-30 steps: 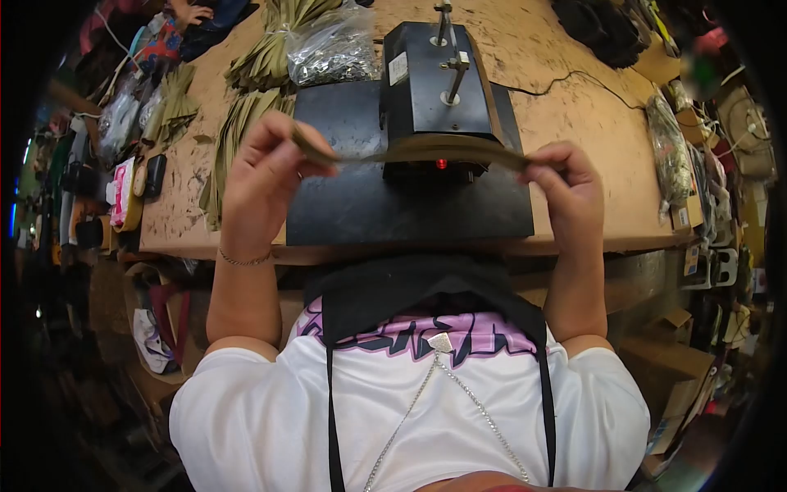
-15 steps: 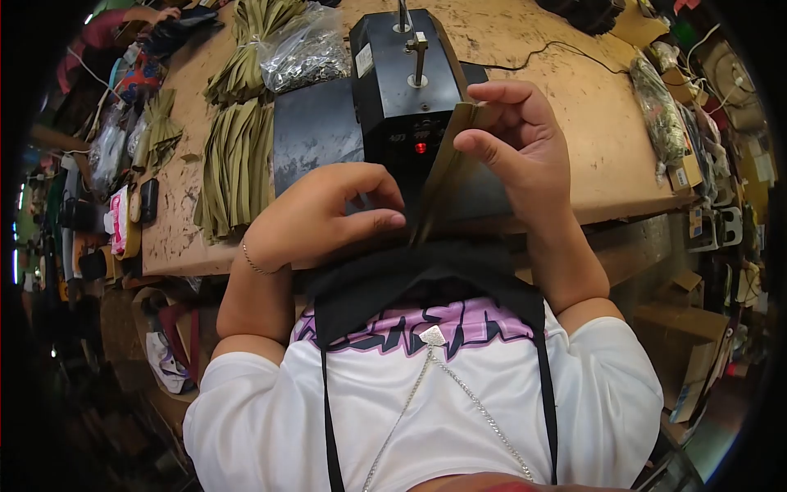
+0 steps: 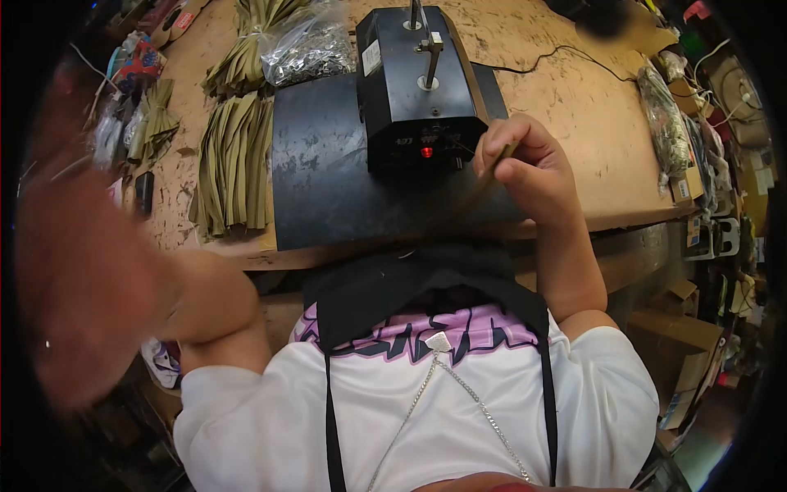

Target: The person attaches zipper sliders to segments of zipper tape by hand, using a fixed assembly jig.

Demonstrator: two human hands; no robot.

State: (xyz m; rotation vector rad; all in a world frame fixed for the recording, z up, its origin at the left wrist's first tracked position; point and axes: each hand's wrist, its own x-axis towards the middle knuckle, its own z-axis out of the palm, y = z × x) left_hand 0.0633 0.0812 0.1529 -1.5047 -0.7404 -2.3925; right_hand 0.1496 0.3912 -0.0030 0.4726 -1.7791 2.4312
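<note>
My right hand [image 3: 529,164] pinches one end of an olive strip [image 3: 482,190], just right of the front of a black machine [image 3: 418,107] with a lit red light. The strip hangs down to the left over a dark mat [image 3: 320,197]. At the far left, my left hand [image 3: 90,279] is raised close to the camera and smeared by motion; its fingers cannot be made out. A bundle of olive strips [image 3: 235,168] lies left of the mat.
Behind the bundle are more olive strips [image 3: 246,57] and a clear bag of small metal parts [image 3: 310,49]. A black cable [image 3: 566,47] runs across the wooden table [image 3: 607,148]. Bagged items [image 3: 662,123] and boxes line the right edge.
My left hand has moved from the mat's front to the far left, up near the camera. My right hand has lowered, its fingers closer together on the strip. The person at the top left is out of view.
</note>
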